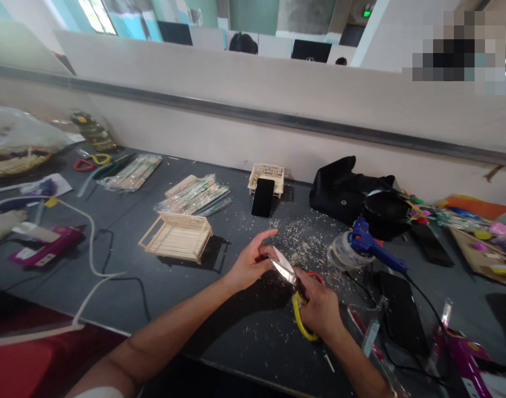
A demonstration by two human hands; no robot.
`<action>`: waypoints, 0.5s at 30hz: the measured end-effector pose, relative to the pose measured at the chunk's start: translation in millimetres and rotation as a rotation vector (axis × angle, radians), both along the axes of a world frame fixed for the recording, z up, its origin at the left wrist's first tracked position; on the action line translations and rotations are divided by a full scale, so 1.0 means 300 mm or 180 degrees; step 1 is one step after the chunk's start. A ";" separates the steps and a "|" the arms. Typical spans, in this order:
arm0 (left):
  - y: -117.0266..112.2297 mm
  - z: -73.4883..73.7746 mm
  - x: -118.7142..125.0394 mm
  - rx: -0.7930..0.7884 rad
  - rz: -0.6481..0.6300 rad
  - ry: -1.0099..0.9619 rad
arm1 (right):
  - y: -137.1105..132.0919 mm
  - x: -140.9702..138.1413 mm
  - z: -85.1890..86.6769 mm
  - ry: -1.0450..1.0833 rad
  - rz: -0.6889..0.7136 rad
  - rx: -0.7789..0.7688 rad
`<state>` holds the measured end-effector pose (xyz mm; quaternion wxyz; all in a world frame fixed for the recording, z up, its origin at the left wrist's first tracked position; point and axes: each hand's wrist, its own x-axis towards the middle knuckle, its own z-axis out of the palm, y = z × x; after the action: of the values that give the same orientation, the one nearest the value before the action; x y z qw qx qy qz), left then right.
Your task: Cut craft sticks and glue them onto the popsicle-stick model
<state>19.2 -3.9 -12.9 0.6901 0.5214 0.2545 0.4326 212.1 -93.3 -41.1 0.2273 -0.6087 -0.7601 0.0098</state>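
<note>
My right hand (pixel 321 309) is closed round the yellow and red handles of a pair of scissors (pixel 296 296), blades open and pointing up-left. My left hand (pixel 253 260) sits at the blade tips, fingers pinched together on something too small to make out. Both hands hover over the dark grey table (pixel 173 287), above a scatter of pale wood chips (pixel 302 243). A small bench-like model of wooden sticks (pixel 178 236) stands to the left of my left hand.
A black phone (pixel 263 197) leans on a small stick basket (pixel 268 176). Stick packets (pixel 197 196) lie behind the model. A blue glue gun (pixel 371 246), black bag (pixel 344 190) and another phone (pixel 400 312) sit right. A pink glue gun (pixel 49 246) with cables lies left.
</note>
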 end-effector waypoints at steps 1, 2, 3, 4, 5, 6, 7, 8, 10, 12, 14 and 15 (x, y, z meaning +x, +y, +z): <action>0.000 0.000 -0.001 0.0023 -0.0014 0.0026 | -0.001 0.000 0.000 -0.0017 0.0015 0.0019; 0.001 0.000 -0.001 0.0044 -0.0020 0.0051 | -0.001 0.000 0.000 -0.0034 0.0023 0.0032; 0.001 0.000 -0.002 0.0066 -0.0020 0.0077 | -0.002 0.000 0.000 -0.0049 0.0026 0.0035; 0.002 0.000 -0.003 0.0090 -0.0017 0.0106 | -0.003 0.000 0.000 -0.0063 0.0024 0.0028; 0.002 0.000 -0.004 0.0118 -0.0011 0.0132 | -0.004 0.000 0.001 -0.0078 0.0019 0.0012; 0.002 0.000 -0.006 0.0147 -0.0012 0.0158 | -0.004 0.000 0.001 -0.0097 0.0015 -0.0009; 0.002 0.000 -0.007 0.0174 -0.0017 0.0186 | -0.005 -0.001 0.002 -0.0120 0.0012 -0.0027; 0.002 0.001 -0.008 0.0194 -0.0020 0.0213 | -0.006 -0.001 0.003 -0.0145 0.0007 -0.0039; 0.003 0.002 -0.010 0.0201 -0.0023 0.0257 | -0.006 -0.002 0.004 -0.0184 0.0001 -0.0055; 0.003 0.003 -0.010 0.0184 -0.0022 0.0261 | -0.008 -0.004 0.006 -0.0181 0.0009 -0.0050; 0.003 0.006 -0.010 0.0157 -0.0017 0.0232 | -0.010 -0.004 0.006 -0.0139 0.0027 -0.0025; 0.002 0.008 -0.009 0.0138 -0.0019 0.0215 | -0.011 -0.004 0.006 -0.0104 0.0032 -0.0032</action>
<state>16.5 -3.2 -10.4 0.6709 0.5513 0.2667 0.4182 210.9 -96.7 -39.4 0.2117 -0.6061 -0.7667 0.0048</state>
